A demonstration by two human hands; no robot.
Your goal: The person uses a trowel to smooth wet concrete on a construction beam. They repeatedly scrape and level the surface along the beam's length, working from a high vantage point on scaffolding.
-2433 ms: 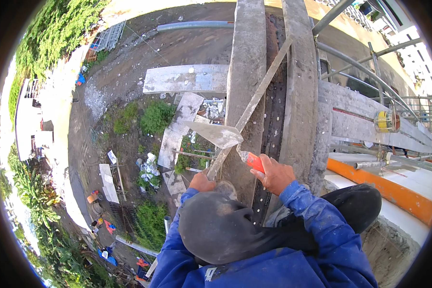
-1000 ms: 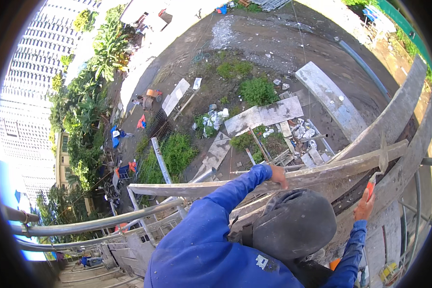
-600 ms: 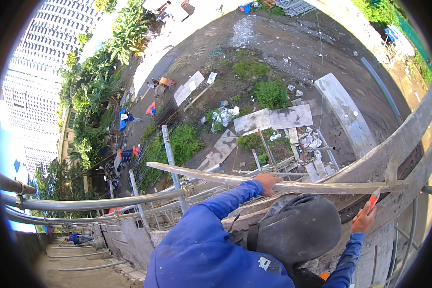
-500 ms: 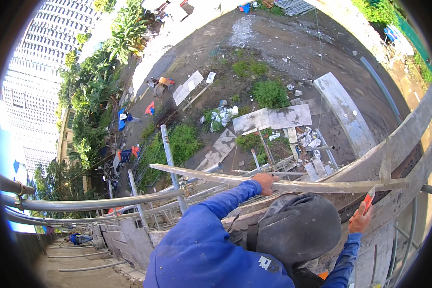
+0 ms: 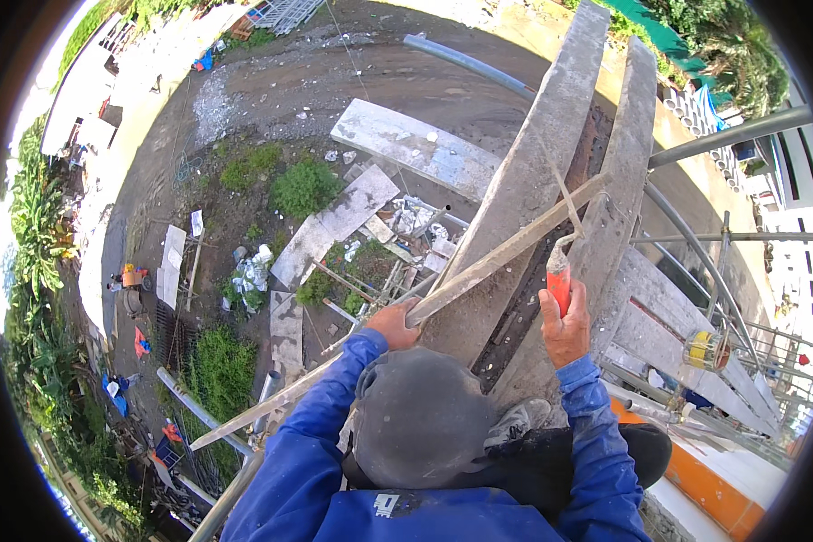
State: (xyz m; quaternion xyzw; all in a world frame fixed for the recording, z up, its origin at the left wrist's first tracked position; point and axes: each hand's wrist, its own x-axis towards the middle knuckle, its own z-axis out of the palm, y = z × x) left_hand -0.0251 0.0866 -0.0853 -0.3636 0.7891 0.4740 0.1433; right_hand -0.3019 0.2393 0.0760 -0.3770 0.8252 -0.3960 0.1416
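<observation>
Muddy ground (image 5: 271, 95) spreads out far below on the left, with one rounded green bush (image 5: 305, 188), one long pale slab (image 5: 411, 146) to the right of it and one grey pipe (image 5: 470, 65) farther off. Up here, two long grey beams (image 5: 551, 126) run away side by side, one dark gap (image 5: 524, 312) between them. And across them, slanting from near left to far right, goes one wooden strip (image 5: 506, 256)! Left hand (image 5: 394, 325) is clamped on that strip, at the left beam's near end. Right hand (image 5: 565, 330), well apart, grips one trowel (image 5: 558, 278) by its orange handle, blade pointing away, crossing the strip's far end; whether they touch, can't tell. One shoe (image 5: 518, 423) sits nearby.
</observation>
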